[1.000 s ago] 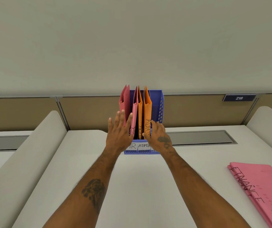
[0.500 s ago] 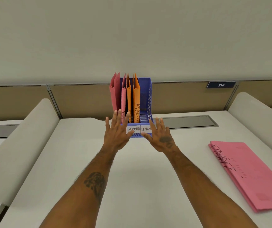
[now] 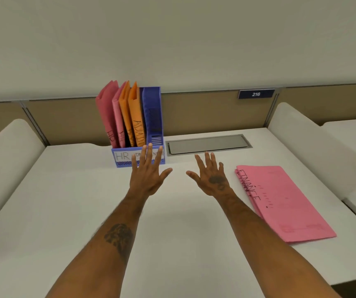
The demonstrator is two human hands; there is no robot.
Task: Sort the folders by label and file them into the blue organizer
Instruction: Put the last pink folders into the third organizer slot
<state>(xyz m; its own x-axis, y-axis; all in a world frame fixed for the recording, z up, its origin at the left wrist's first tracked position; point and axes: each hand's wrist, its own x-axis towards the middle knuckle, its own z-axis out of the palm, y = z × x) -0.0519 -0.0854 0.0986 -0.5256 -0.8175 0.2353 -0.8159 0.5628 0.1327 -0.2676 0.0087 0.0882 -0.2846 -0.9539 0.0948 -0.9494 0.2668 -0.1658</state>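
Blue organizer (image 3: 151, 117): upright at desk (image 3: 69, 201) back, holding HR folders (image 3: 108, 112) and ADMIN folders (image 3: 135, 117).
FINANCE folders (image 3: 280, 201): flat, right (stacked).
Left hand (image 3: 147, 177): spread, empty.
Right hand (image 3: 212, 177): spread, empty.

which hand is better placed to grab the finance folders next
Probably the right hand: it hovers open just beside the pink FINANCE folders lying flat on the desk. The left hand, also empty, is in front of the blue organizer, farther from them.
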